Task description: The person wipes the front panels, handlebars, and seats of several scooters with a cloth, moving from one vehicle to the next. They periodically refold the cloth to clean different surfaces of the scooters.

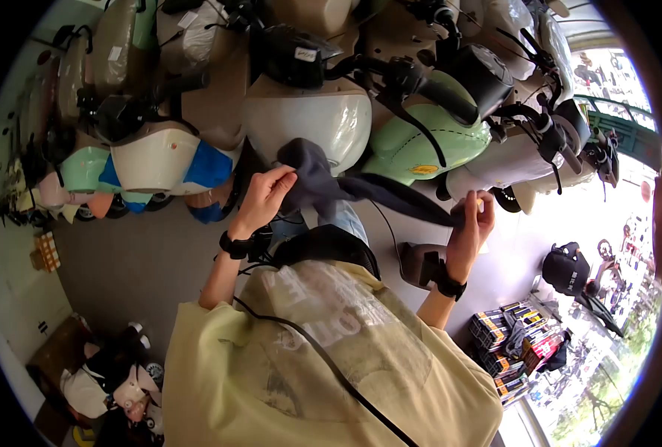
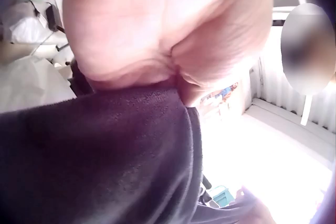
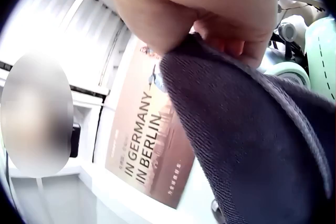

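A dark grey-purple cloth, like a small towel (image 1: 312, 179), stretches between both hands in front of the body. The left hand (image 1: 260, 200) pinches its bunched end between thumb and fingers. At the other end, the right hand (image 1: 471, 229) grips a corner, and the cloth narrows into a twisted strip toward it. In the left wrist view, the towel (image 2: 100, 150) hangs wide below the left hand (image 2: 163, 29). A hemmed edge of the towel (image 3: 252, 124) shows below the right hand (image 3: 205, 14) in the right wrist view. Behind the cloth is a scooter's white front panel (image 1: 308, 123).
Rows of scooters fill the far side, including a green one (image 1: 431, 141) with a brake lever toward the hands. A black cable (image 1: 323, 357) runs down the shirt. Stacked boxes (image 1: 498, 335) stand at right; plush toys (image 1: 122, 387) lie at lower left. A poster (image 3: 149, 140) hangs behind.
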`<state>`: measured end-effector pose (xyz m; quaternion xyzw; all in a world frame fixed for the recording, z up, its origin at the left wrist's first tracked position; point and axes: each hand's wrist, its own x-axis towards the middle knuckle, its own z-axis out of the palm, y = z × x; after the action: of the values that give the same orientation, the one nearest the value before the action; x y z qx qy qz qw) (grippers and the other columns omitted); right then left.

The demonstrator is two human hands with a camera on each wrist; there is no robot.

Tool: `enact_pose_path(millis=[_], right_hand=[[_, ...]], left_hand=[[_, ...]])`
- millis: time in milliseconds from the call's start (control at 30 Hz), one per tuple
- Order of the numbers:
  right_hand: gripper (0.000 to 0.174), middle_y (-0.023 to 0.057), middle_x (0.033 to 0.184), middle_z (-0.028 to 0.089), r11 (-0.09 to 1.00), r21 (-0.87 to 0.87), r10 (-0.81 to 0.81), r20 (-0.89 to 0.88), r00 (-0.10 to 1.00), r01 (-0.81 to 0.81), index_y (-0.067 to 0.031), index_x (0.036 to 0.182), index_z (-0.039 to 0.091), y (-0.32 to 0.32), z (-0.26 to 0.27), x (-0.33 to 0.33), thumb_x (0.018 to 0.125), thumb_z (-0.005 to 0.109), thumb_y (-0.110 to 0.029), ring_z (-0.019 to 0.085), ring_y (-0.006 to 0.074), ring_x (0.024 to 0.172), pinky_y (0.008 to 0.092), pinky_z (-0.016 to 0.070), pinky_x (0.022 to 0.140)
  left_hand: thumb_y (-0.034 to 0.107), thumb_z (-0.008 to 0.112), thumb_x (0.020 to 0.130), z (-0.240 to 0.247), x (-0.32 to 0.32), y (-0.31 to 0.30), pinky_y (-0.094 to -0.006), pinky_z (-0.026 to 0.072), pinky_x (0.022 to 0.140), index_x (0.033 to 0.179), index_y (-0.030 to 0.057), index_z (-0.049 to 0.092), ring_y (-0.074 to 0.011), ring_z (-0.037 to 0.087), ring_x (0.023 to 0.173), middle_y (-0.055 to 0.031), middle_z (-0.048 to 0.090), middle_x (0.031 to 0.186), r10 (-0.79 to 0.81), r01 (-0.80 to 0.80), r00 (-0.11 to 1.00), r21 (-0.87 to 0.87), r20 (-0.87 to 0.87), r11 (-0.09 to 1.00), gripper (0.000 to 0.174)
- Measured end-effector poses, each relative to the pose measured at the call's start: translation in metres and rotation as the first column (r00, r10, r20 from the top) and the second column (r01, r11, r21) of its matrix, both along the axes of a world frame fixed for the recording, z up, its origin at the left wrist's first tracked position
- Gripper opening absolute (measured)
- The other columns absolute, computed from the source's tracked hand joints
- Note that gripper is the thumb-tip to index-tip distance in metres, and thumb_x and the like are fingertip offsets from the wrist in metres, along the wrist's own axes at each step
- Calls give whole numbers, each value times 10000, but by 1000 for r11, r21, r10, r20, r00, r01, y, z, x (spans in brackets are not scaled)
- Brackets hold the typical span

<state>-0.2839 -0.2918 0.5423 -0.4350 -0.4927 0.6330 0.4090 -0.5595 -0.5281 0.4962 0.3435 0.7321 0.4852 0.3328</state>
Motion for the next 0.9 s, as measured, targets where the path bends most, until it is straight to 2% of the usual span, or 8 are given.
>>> enact_pose_path(millis=[67,167,300,400,600,700,733,900], right_hand=[[161,-74,712,525,999,37,-26,98,995,23,-84,876,557,-4,-4,-21,948,702,-85,360,2,652,203,258,589],[145,-57,751,572,996,-89,-16,-28,999,13,-78,891,573,-15,-7,-34,955,700,-108,406,11,661,197,297,605],[108,12,886,682,988,-151,13,-192,981,-42,-43,1003,640,-42,1,-38,990,650,-150,616,79,791,208,491,750],[154,58,990,698,999,-45,-15,-281,960,2,-38,1096,656,-73,12,-42,1009,615,-159,655,143,903,278,522,865],[211,91,1169,663,975,175,-57,-385,921,134,-56,1204,599,-106,26,-13,1038,554,-178,612,204,1112,380,461,1019],[225,93,1185,660,962,203,-93,-390,916,184,-72,1241,559,-122,33,-2,1044,539,-179,613,215,1131,389,464,1015],[226,92,1189,659,960,196,-110,-392,913,200,-71,1242,558,-126,33,1,1043,541,-177,612,216,1134,390,462,1017],[243,82,1235,641,944,193,-173,-406,897,269,-83,1260,549,-138,19,4,1033,558,-169,610,210,1126,400,443,1037]], left_hand=[[244,608,1013,-3,4,-13,-261,283,505,983,-45,639,-48,350,586,6,408,600,119,-118,993,57,-26,991,292],[260,611,1013,-8,0,-33,-259,266,505,981,-43,633,-45,338,587,16,406,609,227,-224,974,117,-12,968,305],[270,600,1022,-8,-6,-66,-242,283,540,975,-33,624,-40,367,639,42,447,682,244,-265,962,188,124,946,307],[272,588,1030,-20,-14,-88,-233,301,588,971,-22,615,-36,393,706,53,469,755,292,-348,927,249,234,904,302],[267,605,1020,-69,-35,-130,-214,351,733,951,43,611,-35,428,809,51,528,860,480,-680,637,147,604,718,234],[339,619,1008,-77,-50,-151,-263,418,937,1072,55,631,-80,549,959,27,610,974,448,-539,737,39,505,842,291],[286,630,1009,-55,-47,-146,-202,380,730,968,31,625,-34,477,809,48,557,845,451,-540,767,81,456,838,258],[278,640,1002,-47,-60,-137,-214,412,705,982,-4,652,-51,527,790,16,614,835,438,-503,831,126,342,855,283]])
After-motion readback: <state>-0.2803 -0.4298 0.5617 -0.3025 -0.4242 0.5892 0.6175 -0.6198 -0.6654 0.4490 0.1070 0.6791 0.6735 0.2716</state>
